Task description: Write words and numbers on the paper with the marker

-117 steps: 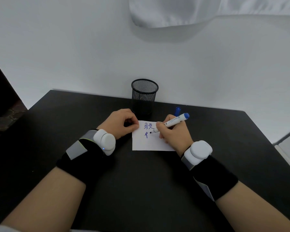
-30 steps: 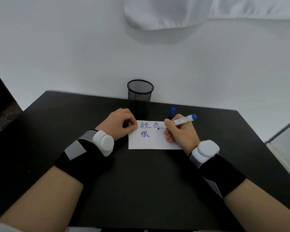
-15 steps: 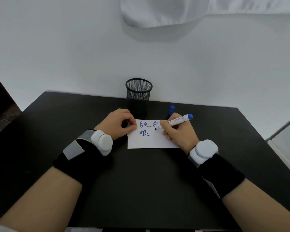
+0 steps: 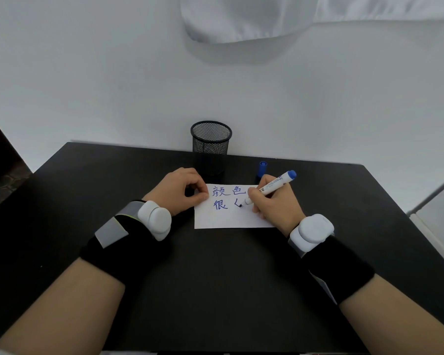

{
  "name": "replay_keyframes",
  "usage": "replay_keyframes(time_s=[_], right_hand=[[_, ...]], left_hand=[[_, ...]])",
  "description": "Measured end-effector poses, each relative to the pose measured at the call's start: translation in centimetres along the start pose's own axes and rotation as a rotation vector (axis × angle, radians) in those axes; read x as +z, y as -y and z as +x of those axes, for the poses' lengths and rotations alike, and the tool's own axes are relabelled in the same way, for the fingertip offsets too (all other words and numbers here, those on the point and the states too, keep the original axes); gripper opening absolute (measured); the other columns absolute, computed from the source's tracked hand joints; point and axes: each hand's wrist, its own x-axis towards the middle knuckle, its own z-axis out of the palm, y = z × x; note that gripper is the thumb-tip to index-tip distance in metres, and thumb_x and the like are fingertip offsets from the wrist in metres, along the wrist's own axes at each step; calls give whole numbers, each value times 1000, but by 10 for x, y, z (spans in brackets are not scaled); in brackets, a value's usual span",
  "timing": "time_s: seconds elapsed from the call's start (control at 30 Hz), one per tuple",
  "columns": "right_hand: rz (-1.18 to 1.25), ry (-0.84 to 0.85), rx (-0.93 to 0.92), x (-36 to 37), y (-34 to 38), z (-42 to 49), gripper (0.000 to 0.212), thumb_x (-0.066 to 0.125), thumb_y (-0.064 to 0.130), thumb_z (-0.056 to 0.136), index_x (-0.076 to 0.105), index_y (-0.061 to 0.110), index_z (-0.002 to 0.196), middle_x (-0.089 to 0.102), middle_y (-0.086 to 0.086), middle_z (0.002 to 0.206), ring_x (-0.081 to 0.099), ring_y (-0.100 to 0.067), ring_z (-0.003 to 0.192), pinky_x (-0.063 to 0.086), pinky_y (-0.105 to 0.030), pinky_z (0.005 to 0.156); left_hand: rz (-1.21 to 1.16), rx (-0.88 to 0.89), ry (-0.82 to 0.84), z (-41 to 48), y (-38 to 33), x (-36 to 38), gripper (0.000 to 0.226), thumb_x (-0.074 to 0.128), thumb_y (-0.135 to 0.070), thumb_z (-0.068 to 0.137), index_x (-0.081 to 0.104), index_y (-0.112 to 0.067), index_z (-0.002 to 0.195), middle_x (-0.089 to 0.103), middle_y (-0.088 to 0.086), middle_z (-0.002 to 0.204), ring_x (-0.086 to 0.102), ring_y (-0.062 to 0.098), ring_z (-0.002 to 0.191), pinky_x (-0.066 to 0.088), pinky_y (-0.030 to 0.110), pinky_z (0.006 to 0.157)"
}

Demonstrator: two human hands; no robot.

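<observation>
Now right hand (image 4: 274, 201) grips cylindrical marker (image 4: 272, 187), flat paper (image 4: 228, 219).

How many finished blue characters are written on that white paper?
3: two on the top row of the white paper, one lower left; a fourth is just begun at the blue-capped marker tip. The right hand may hide more.

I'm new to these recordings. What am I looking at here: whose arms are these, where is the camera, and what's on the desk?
No machine here: a person's two bare arms, filmed by one wide-angle camera worn on the head, looking forward and down. Each wrist carries a black band with a white puck, probably a tracker. On the black desk lies a white paper with blue handwritten characters. The left hand pins the paper's left edge. The right hand has a marker in a writing grip, tip on the paper mid-stroke. Behind stand a mesh cup and what looks like the marker's blue cap.
</observation>
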Motion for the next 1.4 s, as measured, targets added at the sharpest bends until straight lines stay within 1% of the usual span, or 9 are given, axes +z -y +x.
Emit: replay_keyframes(time_s=[0.17,0.3,0.37,0.47,0.6,0.73,0.93,1.17,1.4], right_hand=[[0,15,-4,1,-2,1,24,63,22,92,54,6,77,64,-10,64,54,-2,45,49,-17,51],[-33,51,-15,1,-1,2,25,65,24,91,55,7,75,66,-7,62,56,-4,48,51,-26,58],[-9,61,-10,1,0,0,28,66,28,90,57,5,77,65,-5,60,55,-10,51,51,-31,59],[7,48,-2,1,0,0,31,67,31,89,58,4,78,65,-4,60,54,-15,54,50,-31,56],[-34,-1,11,1,-2,2,24,65,26,91,56,8,77,66,-6,64,55,-2,47,51,-20,53],[-3,-94,32,-2,-4,3,23,63,21,92,55,7,75,64,-11,63,54,-2,41,49,-16,48],[-10,-66,37,-1,-5,5,25,65,27,91,56,10,74,66,-6,61,53,-6,46,51,-23,54],[-35,-53,44,-2,-4,4,23,64,23,91,55,8,77,66,-10,65,54,-1,43,50,-23,56],[-44,-60,59,-2,-1,3,18,62,14,88,53,5,76,60,-10,62,55,-1,41,50,-24,54]], left_hand=[[-4,-2,6,1,0,0,6,69,-26,83,69,-24,88,61,-10,97,53,6,91,45,22,84],[-8,-2,3,0,0,0,5,69,-26,83,69,-25,87,61,-10,96,53,6,91,45,22,84],[-12,-2,6,0,0,0,4,69,-26,83,69,-26,86,60,-11,95,53,5,91,44,21,84],[-12,-6,5,1,0,0,4,69,-26,82,69,-25,86,60,-11,95,53,5,91,44,21,84],[-12,-12,10,1,1,0,7,69,-26,83,70,-23,88,60,-11,96,53,6,92,44,21,84],[-17,-15,8,1,0,-1,6,69,-25,83,70,-23,88,61,-10,96,53,6,92,43,18,83],[-15,-9,4,1,0,-1,6,69,-25,82,70,-23,88,61,-9,97,53,7,92,43,18,83],[-10,-6,4,1,-1,-1,6,69,-25,83,69,-23,88,61,-9,96,52,4,89,41,15,80],[-14,-3,-3,0,-1,0,6,70,-25,82,70,-22,88,62,-7,96,54,9,91,47,26,85]])
